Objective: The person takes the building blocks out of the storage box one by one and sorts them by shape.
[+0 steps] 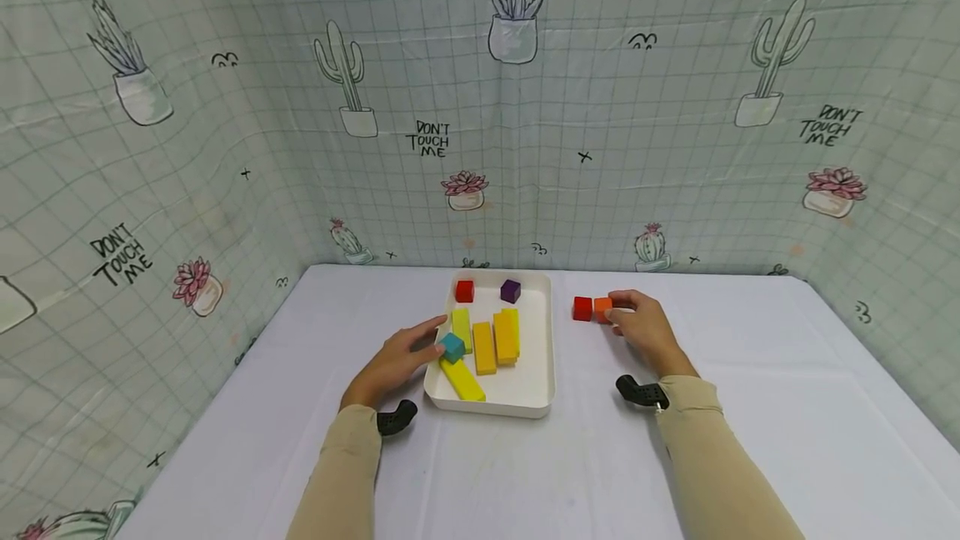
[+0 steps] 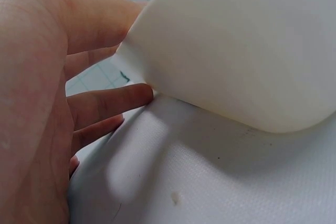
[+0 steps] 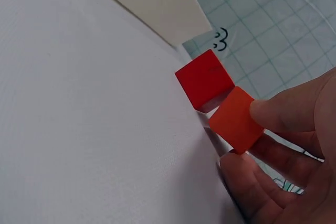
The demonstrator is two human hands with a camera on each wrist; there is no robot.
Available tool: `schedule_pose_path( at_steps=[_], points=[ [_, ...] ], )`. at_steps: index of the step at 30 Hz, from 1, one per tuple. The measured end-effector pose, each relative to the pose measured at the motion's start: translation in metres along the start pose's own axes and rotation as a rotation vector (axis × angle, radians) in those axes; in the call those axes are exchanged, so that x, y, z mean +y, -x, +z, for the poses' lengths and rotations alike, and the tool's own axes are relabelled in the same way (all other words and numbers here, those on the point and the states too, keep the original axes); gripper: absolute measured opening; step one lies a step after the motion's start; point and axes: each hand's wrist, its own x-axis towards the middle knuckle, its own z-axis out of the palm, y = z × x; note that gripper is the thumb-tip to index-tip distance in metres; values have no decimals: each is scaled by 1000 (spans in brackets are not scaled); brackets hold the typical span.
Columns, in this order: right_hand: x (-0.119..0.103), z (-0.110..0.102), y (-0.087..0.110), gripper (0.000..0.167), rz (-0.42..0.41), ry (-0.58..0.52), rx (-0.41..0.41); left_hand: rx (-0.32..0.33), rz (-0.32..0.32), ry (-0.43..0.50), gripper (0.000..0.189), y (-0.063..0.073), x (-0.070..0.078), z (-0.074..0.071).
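In the head view my left hand (image 1: pixel 396 363) reaches over the left rim of a white tray (image 1: pixel 534 394). Its thumb tip meets a teal cube (image 1: pixel 452 347) inside, while the index fingertip stays apart from that cube. The left wrist view shows other fingers (image 2: pixel 113 103) low beside the tray wall (image 2: pixel 236 51), which hides the cube. To the tray's right, my right hand (image 1: pixel 647 330) pinches an orange cube (image 3: pixel 236 119) between thumb and fingers. A red cube (image 3: pixel 205 80) stands against or very close to the orange one on the table.
Several yellow blocks (image 1: pixel 484 348) lie in the tray, some in lighter shades. Near its far end sit another red cube (image 1: pixel 465 291) and a purple cube (image 1: pixel 511 291). A white cloth covers the table (image 1: pixel 780 407), and a patterned curtain (image 1: pixel 577 215) hangs behind.
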Motion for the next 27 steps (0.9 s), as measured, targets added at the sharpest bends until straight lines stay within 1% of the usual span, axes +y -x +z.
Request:
schedule_pose_path(
  at_steps=[5, 11, 19, 25, 27],
  points=[
    [-2, 1, 2, 44, -14, 60, 12, -1, 21, -5, 60, -1, 0, 0],
    [-2, 2, 4, 45, -24, 75, 6, -2, 35, -11, 59, -2, -1, 0],
    [0, 3, 1, 45, -19, 87, 28, -12, 52, -18, 60, -4, -1, 0],
    [2, 5, 0, 46, -77, 164, 46, -8, 72, -44, 60, -3, -1, -1],
    [3, 6, 0, 47, -81, 180, 43, -8, 75, -47, 60, -2, -1, -1]
  ],
)
